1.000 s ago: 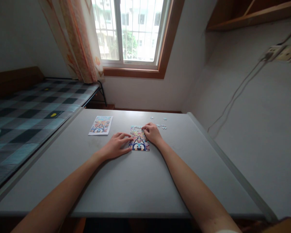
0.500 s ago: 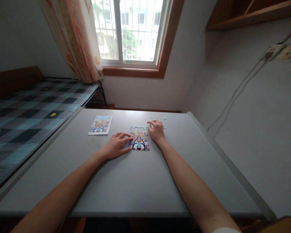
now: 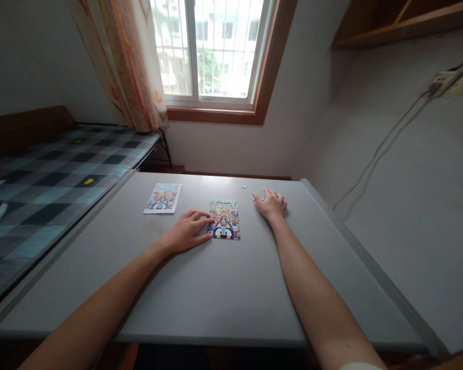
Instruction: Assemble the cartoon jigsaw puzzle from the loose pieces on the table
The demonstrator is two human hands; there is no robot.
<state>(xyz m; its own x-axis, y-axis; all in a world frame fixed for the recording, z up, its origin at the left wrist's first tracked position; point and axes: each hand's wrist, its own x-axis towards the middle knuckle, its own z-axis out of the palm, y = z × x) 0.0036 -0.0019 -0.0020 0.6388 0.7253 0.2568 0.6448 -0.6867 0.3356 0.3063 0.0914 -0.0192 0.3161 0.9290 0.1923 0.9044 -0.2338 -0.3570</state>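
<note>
A colourful jigsaw puzzle (image 3: 226, 221), with a gap near its top edge, lies flat on the grey table (image 3: 216, 293). My left hand (image 3: 189, 229) rests at the puzzle's left edge, fingers apart, holding nothing. To the right of the puzzle, my right hand (image 3: 270, 204) lies over the table with its fingers spread, beside small loose pieces that it partly covers. One loose piece (image 3: 244, 187) sits farther back, between the puzzle and the right hand. A printed picture card (image 3: 162, 199) lies to the left of the puzzle.
Left of the table is a bed with a checked cover (image 3: 61, 169). Behind stand a window (image 3: 224, 56) and an orange-patterned curtain (image 3: 127, 67). A wooden shelf (image 3: 409, 25) and cables hang on the right wall.
My right hand has moved from the puzzle's upper right edge to the right, onto the loose pieces, and its fingers have spread. My left hand stays at the puzzle. The view has shifted slightly.
</note>
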